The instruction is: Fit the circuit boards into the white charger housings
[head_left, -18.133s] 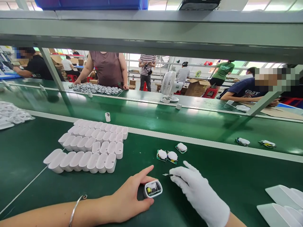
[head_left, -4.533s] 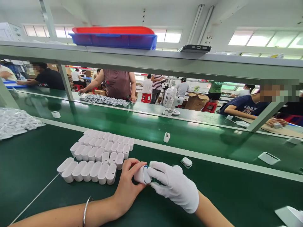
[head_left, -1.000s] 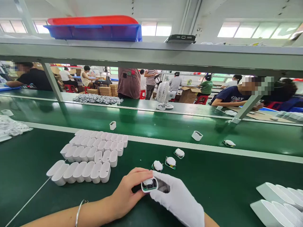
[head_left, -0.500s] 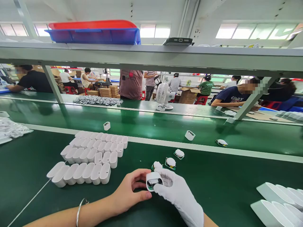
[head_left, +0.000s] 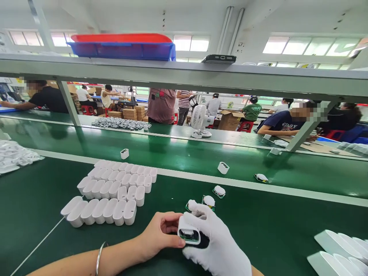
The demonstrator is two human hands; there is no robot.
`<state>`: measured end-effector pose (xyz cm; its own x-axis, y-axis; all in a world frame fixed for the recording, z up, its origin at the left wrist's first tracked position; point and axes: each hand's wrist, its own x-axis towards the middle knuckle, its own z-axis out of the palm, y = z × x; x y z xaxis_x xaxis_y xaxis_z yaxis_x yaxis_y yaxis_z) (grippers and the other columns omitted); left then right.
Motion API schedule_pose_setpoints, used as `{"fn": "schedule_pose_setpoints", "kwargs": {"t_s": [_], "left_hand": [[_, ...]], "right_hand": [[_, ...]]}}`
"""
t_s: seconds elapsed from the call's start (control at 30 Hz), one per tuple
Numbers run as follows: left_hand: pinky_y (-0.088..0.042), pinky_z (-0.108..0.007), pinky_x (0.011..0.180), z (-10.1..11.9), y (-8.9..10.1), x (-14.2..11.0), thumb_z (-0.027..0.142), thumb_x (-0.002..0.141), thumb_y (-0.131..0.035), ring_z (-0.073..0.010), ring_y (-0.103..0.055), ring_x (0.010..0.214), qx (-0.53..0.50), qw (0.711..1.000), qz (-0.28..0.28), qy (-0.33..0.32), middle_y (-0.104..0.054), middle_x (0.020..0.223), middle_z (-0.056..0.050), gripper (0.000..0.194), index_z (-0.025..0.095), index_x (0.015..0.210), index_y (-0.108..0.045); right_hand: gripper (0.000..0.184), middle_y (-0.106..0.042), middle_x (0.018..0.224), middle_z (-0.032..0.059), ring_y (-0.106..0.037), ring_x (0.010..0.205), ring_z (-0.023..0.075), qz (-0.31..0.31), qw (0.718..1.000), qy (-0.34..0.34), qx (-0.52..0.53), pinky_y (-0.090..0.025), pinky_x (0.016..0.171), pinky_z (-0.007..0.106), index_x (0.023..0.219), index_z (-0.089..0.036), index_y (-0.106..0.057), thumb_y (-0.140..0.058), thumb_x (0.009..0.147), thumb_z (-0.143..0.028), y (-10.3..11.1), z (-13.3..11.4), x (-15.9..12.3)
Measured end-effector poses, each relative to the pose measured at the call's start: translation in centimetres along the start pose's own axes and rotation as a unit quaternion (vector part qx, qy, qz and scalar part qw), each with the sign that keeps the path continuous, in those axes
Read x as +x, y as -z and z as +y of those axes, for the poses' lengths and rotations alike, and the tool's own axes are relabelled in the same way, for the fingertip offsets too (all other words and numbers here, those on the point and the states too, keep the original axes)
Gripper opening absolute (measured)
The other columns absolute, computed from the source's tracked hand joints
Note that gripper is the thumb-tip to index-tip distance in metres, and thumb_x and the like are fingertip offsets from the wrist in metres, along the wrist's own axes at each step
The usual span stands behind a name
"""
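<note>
My right hand [head_left: 218, 245], in a white glove, grips a small white charger shell [head_left: 189, 232] with a circuit board showing in its open end. My bare left hand [head_left: 161, 235], with a bangle on the wrist, touches the shell's left side with thumb and fingers. Both rest on the green table [head_left: 273, 226] near its front edge. Just beyond the hands lie small green circuit boards with white caps [head_left: 209, 200], [head_left: 219, 190]. Rows of empty white shells [head_left: 115, 191] stand to the left.
A conveyor belt [head_left: 184, 157] runs across behind, carrying single shells [head_left: 124, 153], [head_left: 223, 167] and a board [head_left: 261, 177]. White trays [head_left: 339, 249] sit at the right front. A pile of white parts [head_left: 14, 157] lies far left. A small fan [head_left: 199, 119] and other workers are beyond.
The shell has turned in my hands so its open end now faces down toward me, and my gloved right hand has wrapped further round it. Items on the belt have drifted left.
</note>
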<state>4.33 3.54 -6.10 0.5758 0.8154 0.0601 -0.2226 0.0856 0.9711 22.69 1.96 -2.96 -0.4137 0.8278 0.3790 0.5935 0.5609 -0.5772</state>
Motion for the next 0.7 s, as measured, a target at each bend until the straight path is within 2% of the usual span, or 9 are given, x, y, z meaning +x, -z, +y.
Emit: {"fn": "schedule_pose_setpoints", "kwargs": {"t_s": [0.07,0.13,0.2,0.27,0.33,0.4,0.47,0.53,0.7], "left_hand": [[-0.047,-0.036,0.091,0.3,0.1,-0.2,0.049,0.068,-0.077,-0.0247,-0.061,0.095,0.105,0.994,0.001,-0.015,-0.065,0.100,-0.008,0.055,0.015,0.111,-0.068],[-0.045,-0.039,0.097,0.9,0.2,-0.3,0.048,0.078,-0.069,-0.0267,-0.057,0.105,0.285,0.957,0.050,-0.036,-0.062,0.114,-0.009,0.051,0.019,0.119,-0.063],[-0.040,-0.047,0.103,1.9,0.6,-0.3,0.042,0.085,-0.061,-0.0310,-0.050,0.116,0.490,0.859,0.140,-0.053,-0.057,0.126,-0.012,0.047,0.020,0.126,-0.057],[-0.034,-0.054,0.105,2.8,1.3,-0.1,0.030,0.090,-0.053,-0.0362,-0.044,0.124,0.647,0.724,0.234,-0.050,-0.052,0.133,-0.018,0.043,0.013,0.129,-0.054],[-0.033,-0.057,0.104,3.4,2.1,0.1,0.018,0.090,-0.046,-0.0392,-0.041,0.126,0.741,0.606,0.289,-0.018,-0.049,0.135,-0.024,0.039,0.006,0.125,-0.055],[-0.034,-0.057,0.101,3.7,2.9,0.3,0.013,0.087,-0.043,-0.0397,-0.043,0.125,0.784,0.542,0.302,0.012,-0.052,0.132,-0.024,0.035,0.005,0.117,-0.061],[-0.037,-0.056,0.098,3.8,3.5,0.4,0.014,0.086,-0.046,-0.0400,-0.046,0.121,0.798,0.524,0.297,0.022,-0.057,0.125,-0.024,0.029,0.007,0.107,-0.066],[-0.039,-0.055,0.095,3.8,4.0,0.5,0.012,0.084,-0.047,-0.0400,-0.048,0.118,0.798,0.527,0.293,0.021,-0.060,0.120,-0.024,0.026,0.007,0.099,-0.068],[-0.041,-0.053,0.088,3.7,3.7,0.6,-0.007,0.077,-0.037,-0.0373,-0.050,0.114,0.793,0.542,0.278,0.015,-0.060,0.118,-0.022,0.041,0.009,0.099,-0.067]], "right_hand": [[0.012,-0.065,0.082,0.0018,-0.060,0.076,0.0170,0.038,0.993,0.078,-0.082,-0.049,0.070,0.029,0.077,-0.027,-0.069,-0.059,0.075,-0.020,0.3,0.5,0.0],[0.014,-0.065,0.074,0.0014,-0.060,0.074,0.0176,0.064,0.990,0.067,-0.109,-0.049,0.073,0.031,0.079,-0.027,-0.070,-0.056,0.080,-0.025,0.8,1.2,0.7],[0.017,-0.067,0.075,0.0019,-0.061,0.073,0.0186,0.068,0.991,-0.046,-0.106,-0.049,0.072,0.031,0.083,-0.026,-0.071,-0.056,0.081,-0.035,1.6,2.2,2.3],[0.025,-0.068,0.078,0.0020,-0.062,0.073,0.0194,0.060,0.975,-0.182,-0.111,-0.049,0.067,0.030,0.089,-0.024,-0.070,-0.054,0.083,-0.042,2.6,3.6,4.9],[0.030,-0.069,0.078,0.0029,-0.064,0.076,0.0205,0.058,0.960,-0.240,-0.133,-0.048,0.069,0.030,0.092,-0.021,-0.070,-0.053,0.084,-0.044,3.7,5.5,8.0],[0.031,-0.068,0.078,0.0046,-0.063,0.081,0.0209,0.054,0.942,-0.285,-0.168,-0.048,0.075,0.033,0.080,-0.018,-0.067,-0.051,0.088,-0.043,4.5,7.5,11.0],[0.030,-0.067,0.087,0.0041,-0.062,0.087,0.0196,0.042,0.928,-0.316,-0.192,-0.048,0.081,0.036,0.082,-0.016,-0.065,-0.053,0.091,-0.042,4.8,9.3,13.4],[0.027,-0.065,0.099,0.0040,-0.062,0.092,0.0187,0.025,0.922,-0.329,-0.201,-0.049,0.083,0.038,0.094,-0.015,-0.064,-0.055,0.092,-0.040,4.5,10.5,14.8],[0.027,-0.061,0.116,0.0073,-0.060,0.101,0.0201,-0.004,0.928,-0.311,-0.204,-0.049,0.088,0.041,0.111,-0.017,-0.061,-0.056,0.092,-0.036,3.9,11.4,15.2]]}}
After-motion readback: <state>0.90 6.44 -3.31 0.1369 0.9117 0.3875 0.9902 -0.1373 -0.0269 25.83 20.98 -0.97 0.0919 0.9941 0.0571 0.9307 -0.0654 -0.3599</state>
